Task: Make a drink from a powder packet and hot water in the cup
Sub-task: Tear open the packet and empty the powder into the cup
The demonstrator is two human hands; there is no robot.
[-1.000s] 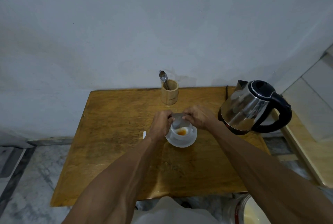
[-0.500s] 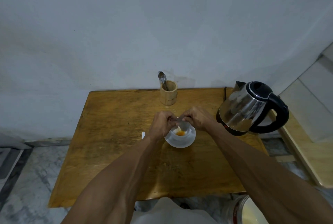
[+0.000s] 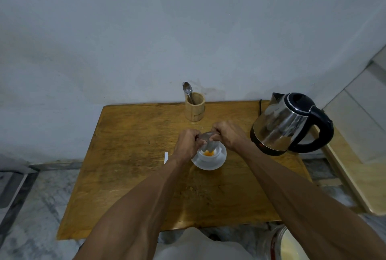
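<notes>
- In the centre of the frame, the left hand [image 3: 187, 144] and the right hand [image 3: 226, 134] are pinching the two upper ends of a silvery powder packet [image 3: 206, 137], fingers closed tight on it.
- The packet is hanging mouth-down over a white cup [image 3: 208, 154], which is standing on a white saucer [image 3: 217, 163] on the wooden table [image 3: 129, 155].
- Compared with a second ago, the hands are sitting closer together and the packet looks more bunched and squeezed; orange powder [image 3: 207, 153] is lying in the cup as before.
- This suggests the emptying step is nearly finished, with hot water next.
- A steel kettle [image 3: 284, 121] is waiting at the right of the frame, near the right wrist.
- A spoon [image 3: 187, 90] is standing in a wooden holder [image 3: 195, 109] at the table's far edge, above the hands.
- A small white scrap [image 3: 166, 156] is lying left of the saucer.
</notes>
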